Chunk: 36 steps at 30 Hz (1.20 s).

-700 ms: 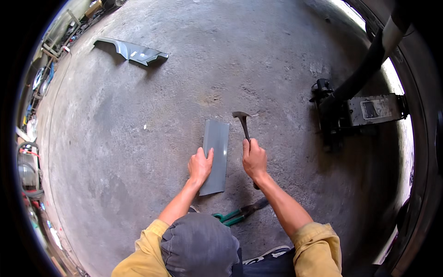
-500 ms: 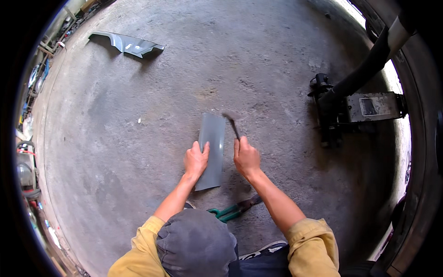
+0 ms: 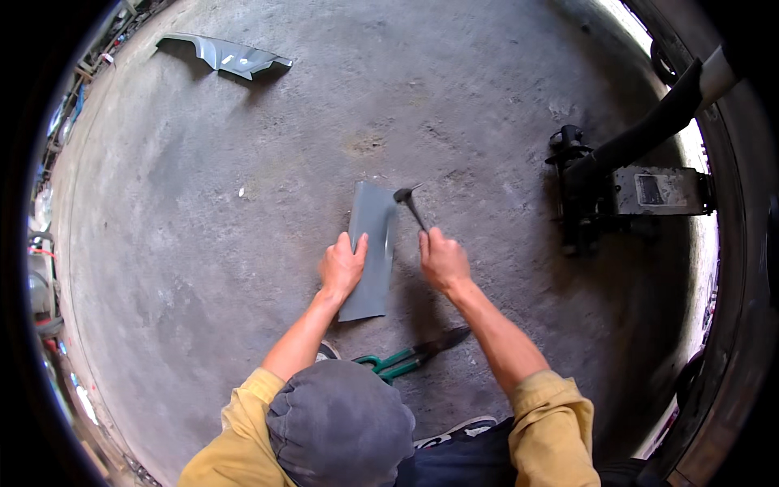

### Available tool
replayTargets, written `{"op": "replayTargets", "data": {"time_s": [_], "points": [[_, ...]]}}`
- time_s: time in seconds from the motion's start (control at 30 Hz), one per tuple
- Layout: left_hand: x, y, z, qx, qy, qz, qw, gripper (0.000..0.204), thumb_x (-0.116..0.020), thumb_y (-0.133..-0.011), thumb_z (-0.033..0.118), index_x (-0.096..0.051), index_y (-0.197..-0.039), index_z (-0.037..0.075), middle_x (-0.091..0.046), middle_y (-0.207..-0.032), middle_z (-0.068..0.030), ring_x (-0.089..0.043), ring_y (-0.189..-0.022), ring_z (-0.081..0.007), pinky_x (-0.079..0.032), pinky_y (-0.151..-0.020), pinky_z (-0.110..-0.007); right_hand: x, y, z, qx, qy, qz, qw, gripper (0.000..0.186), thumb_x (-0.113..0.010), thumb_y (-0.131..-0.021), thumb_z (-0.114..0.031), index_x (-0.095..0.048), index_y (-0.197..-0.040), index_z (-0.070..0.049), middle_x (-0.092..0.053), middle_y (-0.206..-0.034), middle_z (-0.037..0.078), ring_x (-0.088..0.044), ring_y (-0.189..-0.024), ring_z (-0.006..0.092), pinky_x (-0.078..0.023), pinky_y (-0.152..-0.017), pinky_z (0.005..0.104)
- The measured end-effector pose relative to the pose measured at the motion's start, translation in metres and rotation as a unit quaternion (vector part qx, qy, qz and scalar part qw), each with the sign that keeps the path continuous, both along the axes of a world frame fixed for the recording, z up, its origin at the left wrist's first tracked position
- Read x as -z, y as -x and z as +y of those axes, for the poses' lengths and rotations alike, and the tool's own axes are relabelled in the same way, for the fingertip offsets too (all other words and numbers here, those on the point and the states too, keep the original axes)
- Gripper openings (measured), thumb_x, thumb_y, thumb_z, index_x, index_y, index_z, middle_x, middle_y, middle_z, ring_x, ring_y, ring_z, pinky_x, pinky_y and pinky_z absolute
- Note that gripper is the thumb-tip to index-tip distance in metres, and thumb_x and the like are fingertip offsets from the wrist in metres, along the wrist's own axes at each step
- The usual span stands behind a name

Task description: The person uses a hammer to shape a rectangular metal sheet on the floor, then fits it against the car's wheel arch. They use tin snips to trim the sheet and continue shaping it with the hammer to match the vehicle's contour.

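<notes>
My left hand [image 3: 343, 268] grips the left edge of a flat grey metal strip [image 3: 371, 223] on the concrete floor, thumb on its top face. A hammer with a dark head [image 3: 403, 196] is in my right hand [image 3: 444, 260], fingers wrapped round its handle. The head is at the upper right edge of the strip, slightly blurred; whether it touches is unclear. Green-handled metal shears [image 3: 398, 361] lie below the strip, between my forearms. A grey cloth cap [image 3: 341, 422] fills the bottom middle, hiding part of my legs and shoes.
A shaped grey metal panel [image 3: 235, 58] lies at the upper left. A dark floor jack [image 3: 653, 191] with a long angled handle [image 3: 649, 122] stands at the right, by a dark edge [image 3: 730, 308]. Assorted clutter [image 3: 49, 284] lines the far left rim.
The hammer in my right hand has moved left, from clear of the strip to its upper right edge. The whole view has shifted slightly, so the floor and strip appear higher.
</notes>
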<state>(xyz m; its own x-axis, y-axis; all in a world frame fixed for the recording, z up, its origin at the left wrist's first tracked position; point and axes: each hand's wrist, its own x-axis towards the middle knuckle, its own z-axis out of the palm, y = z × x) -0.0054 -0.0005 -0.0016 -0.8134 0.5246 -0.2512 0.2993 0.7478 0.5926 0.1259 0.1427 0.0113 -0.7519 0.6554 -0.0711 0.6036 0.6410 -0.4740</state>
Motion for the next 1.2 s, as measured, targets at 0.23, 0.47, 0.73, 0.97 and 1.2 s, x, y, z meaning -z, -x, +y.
{"op": "replayTargets", "data": {"time_s": [0.23,0.47,0.73,0.97,1.2], "points": [[0.002,0.004,-0.005,-0.001,0.022,0.005,1.0,0.047,-0.047,-0.09,0.045,-0.052,-0.081,0.0,-0.061,-0.076,-0.0291,-0.058,-0.075,-0.0483,-0.045,-0.069,-0.053,-0.02,0.003,-0.009,-0.014,0.027,0.14,0.99,0.024,-0.049,-0.092,-0.023,-0.046,-0.079,-0.003,-0.059,-0.062,0.022,-0.057,-0.055,0.0424,-0.045,-0.05,0.0498],[0.004,0.002,-0.007,0.005,0.017,0.051,0.999,0.047,-0.046,-0.091,0.045,-0.052,-0.08,0.0,-0.061,-0.073,-0.0292,-0.059,-0.072,-0.048,-0.046,-0.066,-0.054,-0.009,-0.01,0.002,0.017,0.021,0.031,0.999,0.027,-0.048,-0.093,-0.026,-0.046,-0.078,-0.004,-0.059,-0.062,0.022,-0.057,-0.057,0.0443,-0.046,-0.051,0.0511],[0.01,-0.003,-0.001,0.009,0.046,0.059,0.997,0.051,-0.044,-0.089,0.051,-0.053,-0.085,0.001,-0.062,-0.074,-0.0285,-0.06,-0.072,-0.0472,-0.046,-0.068,-0.056,0.001,-0.021,-0.005,-0.065,0.045,-0.06,0.995,0.027,-0.05,-0.092,-0.029,-0.047,-0.079,-0.004,-0.058,-0.064,0.023,-0.058,-0.062,0.0434,-0.045,-0.055,0.0522],[0.009,0.006,-0.009,0.012,0.081,0.067,0.994,0.052,-0.039,-0.092,0.049,-0.053,-0.085,0.0,-0.062,-0.075,-0.0284,-0.061,-0.075,-0.0475,-0.046,-0.07,-0.056,-0.014,-0.012,-0.009,-0.07,0.044,0.082,0.993,0.027,-0.049,-0.093,-0.026,-0.043,-0.078,-0.004,-0.058,-0.062,0.02,-0.056,-0.057,0.0427,-0.044,-0.051,0.0488],[0.008,0.001,-0.006,0.023,0.099,0.078,0.992,0.054,-0.038,-0.093,0.05,-0.053,-0.083,0.0,-0.062,-0.075,-0.0288,-0.061,-0.075,-0.0472,-0.047,-0.069,-0.055,-0.012,-0.015,-0.007,0.052,0.128,0.014,0.99,0.038,-0.045,-0.094,-0.036,-0.052,-0.079,-0.002,-0.058,-0.064,0.023,-0.055,-0.061,0.0471,-0.045,-0.057,0.0512]]}}
